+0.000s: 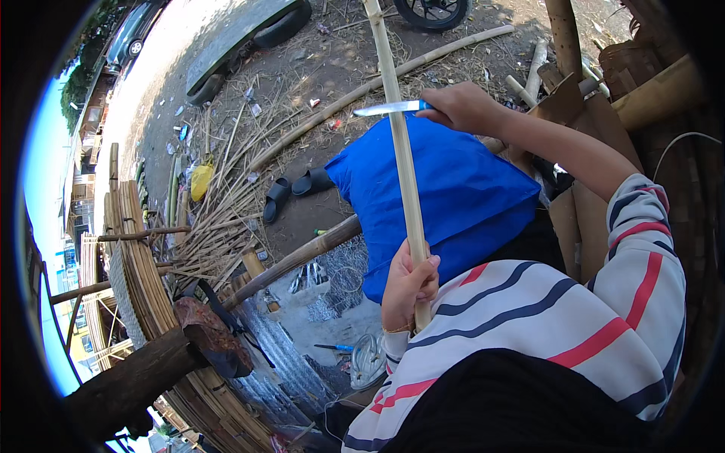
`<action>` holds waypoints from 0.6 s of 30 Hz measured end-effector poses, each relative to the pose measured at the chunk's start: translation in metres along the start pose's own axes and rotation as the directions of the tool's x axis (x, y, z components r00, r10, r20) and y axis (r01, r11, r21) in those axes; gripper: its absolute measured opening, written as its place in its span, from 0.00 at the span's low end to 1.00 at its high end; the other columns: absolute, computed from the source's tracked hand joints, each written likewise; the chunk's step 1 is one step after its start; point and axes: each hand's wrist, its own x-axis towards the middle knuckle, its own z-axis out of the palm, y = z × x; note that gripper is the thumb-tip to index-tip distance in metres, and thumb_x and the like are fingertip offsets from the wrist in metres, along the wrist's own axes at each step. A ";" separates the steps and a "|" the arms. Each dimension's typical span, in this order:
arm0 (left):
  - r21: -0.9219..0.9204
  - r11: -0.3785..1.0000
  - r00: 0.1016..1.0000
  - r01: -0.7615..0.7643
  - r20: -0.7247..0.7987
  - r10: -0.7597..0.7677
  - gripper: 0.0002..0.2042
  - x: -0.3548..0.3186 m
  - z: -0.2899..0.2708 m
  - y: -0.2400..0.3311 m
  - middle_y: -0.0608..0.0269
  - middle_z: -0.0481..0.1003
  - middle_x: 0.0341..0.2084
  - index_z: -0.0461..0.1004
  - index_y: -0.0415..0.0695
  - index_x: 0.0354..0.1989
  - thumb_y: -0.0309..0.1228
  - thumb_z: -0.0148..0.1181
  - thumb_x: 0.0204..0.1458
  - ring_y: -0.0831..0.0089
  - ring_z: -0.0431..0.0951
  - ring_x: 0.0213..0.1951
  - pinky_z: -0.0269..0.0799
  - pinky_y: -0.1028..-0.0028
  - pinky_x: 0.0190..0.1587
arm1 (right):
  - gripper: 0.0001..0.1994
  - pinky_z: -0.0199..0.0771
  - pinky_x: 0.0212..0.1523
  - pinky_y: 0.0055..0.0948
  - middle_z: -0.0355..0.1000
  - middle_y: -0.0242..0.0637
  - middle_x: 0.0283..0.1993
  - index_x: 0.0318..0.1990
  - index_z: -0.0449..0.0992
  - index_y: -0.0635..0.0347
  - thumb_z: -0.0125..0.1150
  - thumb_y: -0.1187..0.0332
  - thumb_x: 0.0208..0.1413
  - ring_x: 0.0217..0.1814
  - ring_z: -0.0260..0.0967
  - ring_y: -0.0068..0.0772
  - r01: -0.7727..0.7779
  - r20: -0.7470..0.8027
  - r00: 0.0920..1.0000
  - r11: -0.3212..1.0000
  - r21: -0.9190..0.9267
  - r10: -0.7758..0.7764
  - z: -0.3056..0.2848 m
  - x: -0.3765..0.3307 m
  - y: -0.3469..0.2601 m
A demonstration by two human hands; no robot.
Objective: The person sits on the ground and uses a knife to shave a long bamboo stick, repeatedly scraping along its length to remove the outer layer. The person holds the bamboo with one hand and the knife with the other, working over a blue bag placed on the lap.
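A long pale bamboo strip (399, 143) rises from near my body and runs past the far edge of the view. My left hand (411, 283) is closed around its lower part. Farther up, my right hand (461, 106) grips the blue handle of a knife (385, 109). The blade points left and lies across the strip, seemingly touching it; the exact contact is too small to tell. Beneath the strip, a blue cloth (461, 189) is spread over my lap.
A bamboo pole (302, 257) crosses beside my lap. Dark slippers (310, 183) and scattered thin strips (215, 226) lie on the ground. Stacked bamboo slats (136, 249) stand at left. A blue-handled tool (336, 347) rests on silvery sheeting (276, 355). Cardboard (585, 226) is at right.
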 end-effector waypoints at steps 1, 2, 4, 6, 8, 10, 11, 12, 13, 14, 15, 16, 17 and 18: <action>0.016 1.000 1.000 0.006 -0.012 -0.006 0.11 -0.001 0.001 0.000 0.74 0.57 0.15 0.60 0.46 0.39 0.21 0.56 0.54 0.88 0.52 0.09 0.44 0.83 0.11 | 0.17 0.67 0.23 0.45 0.68 0.45 0.19 0.33 0.68 0.59 0.50 0.53 0.63 0.22 0.70 0.50 0.047 0.153 0.987 0.999 0.019 -0.049 -0.009 0.000 -0.020; 0.031 0.999 1.000 0.013 -0.024 -0.012 0.11 -0.001 0.003 0.001 0.74 0.57 0.15 0.60 0.46 0.39 0.21 0.56 0.54 0.88 0.53 0.10 0.44 0.84 0.11 | 0.16 0.67 0.23 0.45 0.68 0.45 0.19 0.33 0.67 0.58 0.50 0.53 0.63 0.23 0.70 0.50 0.027 0.154 0.988 1.000 0.006 -0.028 -0.008 0.001 -0.019; 0.055 0.997 0.999 0.044 -0.015 -0.043 0.11 -0.004 0.008 0.000 0.74 0.56 0.15 0.60 0.46 0.39 0.21 0.56 0.54 0.89 0.53 0.10 0.44 0.84 0.11 | 0.17 0.67 0.22 0.45 0.68 0.44 0.19 0.32 0.68 0.58 0.50 0.52 0.63 0.22 0.70 0.50 -0.085 -0.004 0.996 0.995 -0.060 0.085 -0.001 0.009 0.021; 0.062 0.995 0.997 0.073 0.028 -0.074 0.11 -0.002 0.013 -0.002 0.74 0.56 0.15 0.60 0.45 0.39 0.21 0.56 0.54 0.89 0.53 0.10 0.45 0.84 0.11 | 0.18 0.68 0.22 0.46 0.68 0.44 0.18 0.32 0.68 0.58 0.49 0.52 0.63 0.21 0.70 0.50 -0.211 -0.187 0.965 0.969 -0.126 0.186 -0.003 0.015 0.065; 0.080 0.995 0.997 0.064 0.036 -0.067 0.11 -0.001 0.011 -0.001 0.73 0.57 0.14 0.59 0.46 0.38 0.22 0.56 0.55 0.87 0.53 0.09 0.45 0.82 0.11 | 0.17 0.68 0.22 0.46 0.69 0.44 0.18 0.33 0.68 0.58 0.50 0.52 0.63 0.22 0.70 0.51 -0.256 -0.229 0.950 0.952 -0.167 0.215 -0.013 0.027 0.071; 0.064 0.997 0.998 0.048 0.039 -0.050 0.11 -0.003 0.005 -0.001 0.73 0.57 0.13 0.58 0.46 0.38 0.22 0.55 0.55 0.87 0.53 0.09 0.45 0.82 0.11 | 0.17 0.70 0.23 0.45 0.69 0.45 0.19 0.33 0.68 0.58 0.50 0.53 0.63 0.24 0.71 0.52 -0.012 -0.115 0.993 0.997 -0.082 0.002 -0.002 0.016 0.037; 0.044 0.999 0.999 0.028 0.045 -0.030 0.11 -0.004 0.003 -0.001 0.72 0.57 0.13 0.58 0.46 0.38 0.23 0.55 0.55 0.86 0.53 0.09 0.45 0.82 0.11 | 0.17 0.70 0.23 0.44 0.70 0.45 0.19 0.33 0.68 0.58 0.50 0.53 0.63 0.24 0.71 0.52 0.120 -0.132 0.983 0.990 -0.073 -0.129 -0.002 0.018 0.030; 0.024 1.000 0.999 0.008 0.051 -0.009 0.11 -0.004 0.002 0.000 0.72 0.57 0.13 0.58 0.46 0.38 0.23 0.55 0.55 0.86 0.53 0.09 0.45 0.82 0.11 | 0.17 0.71 0.23 0.44 0.70 0.45 0.20 0.33 0.68 0.58 0.50 0.53 0.63 0.25 0.72 0.52 0.251 -0.150 0.954 0.966 -0.066 -0.258 -0.001 0.021 0.029; 0.036 0.999 0.998 0.024 0.054 -0.025 0.11 -0.002 0.007 0.000 0.72 0.57 0.13 0.58 0.45 0.38 0.23 0.55 0.55 0.87 0.53 0.09 0.45 0.82 0.11 | 0.17 0.71 0.23 0.43 0.70 0.45 0.20 0.33 0.68 0.58 0.50 0.53 0.63 0.25 0.72 0.51 0.088 -0.207 0.972 0.987 -0.135 -0.115 -0.005 0.020 0.053; 0.040 0.998 0.995 0.046 0.082 -0.049 0.11 0.001 0.011 0.001 0.72 0.56 0.13 0.58 0.45 0.38 0.23 0.55 0.55 0.87 0.53 0.09 0.45 0.82 0.11 | 0.17 0.72 0.23 0.43 0.71 0.45 0.21 0.33 0.67 0.58 0.51 0.53 0.62 0.25 0.72 0.51 -0.089 -0.280 0.960 0.977 -0.194 0.032 -0.014 0.019 0.097; 0.037 0.998 0.994 0.059 0.092 -0.063 0.11 0.001 0.013 0.000 0.72 0.56 0.13 0.58 0.46 0.38 0.23 0.55 0.55 0.87 0.53 0.09 0.45 0.82 0.11 | 0.17 0.72 0.23 0.43 0.71 0.44 0.21 0.32 0.67 0.58 0.51 0.53 0.62 0.26 0.73 0.50 -0.251 -0.355 0.921 0.942 -0.223 0.162 -0.016 0.020 0.119; 0.025 0.997 0.993 0.072 0.096 -0.074 0.11 0.000 0.011 -0.002 0.72 0.56 0.13 0.58 0.46 0.38 0.22 0.55 0.55 0.86 0.52 0.09 0.45 0.82 0.11 | 0.17 0.70 0.22 0.44 0.70 0.44 0.21 0.32 0.67 0.58 0.51 0.53 0.62 0.25 0.72 0.50 -0.215 -0.281 0.950 0.933 -0.290 0.132 -0.020 0.022 0.117; 0.009 0.998 0.994 0.059 0.095 -0.060 0.11 0.001 0.009 0.000 0.72 0.56 0.13 0.58 0.46 0.38 0.22 0.55 0.55 0.86 0.52 0.09 0.45 0.82 0.11 | 0.17 0.70 0.22 0.44 0.70 0.44 0.21 0.32 0.67 0.58 0.51 0.53 0.62 0.24 0.71 0.51 -0.200 -0.288 0.948 0.959 -0.200 0.137 -0.014 0.024 0.099; -0.007 0.999 0.995 0.046 0.093 -0.045 0.11 0.001 0.005 0.000 0.72 0.56 0.13 0.57 0.46 0.38 0.22 0.55 0.55 0.86 0.53 0.08 0.45 0.82 0.11 | 0.16 0.69 0.22 0.45 0.69 0.43 0.20 0.32 0.66 0.58 0.51 0.53 0.62 0.24 0.71 0.51 -0.182 -0.293 0.945 0.977 -0.109 0.143 -0.003 0.023 0.078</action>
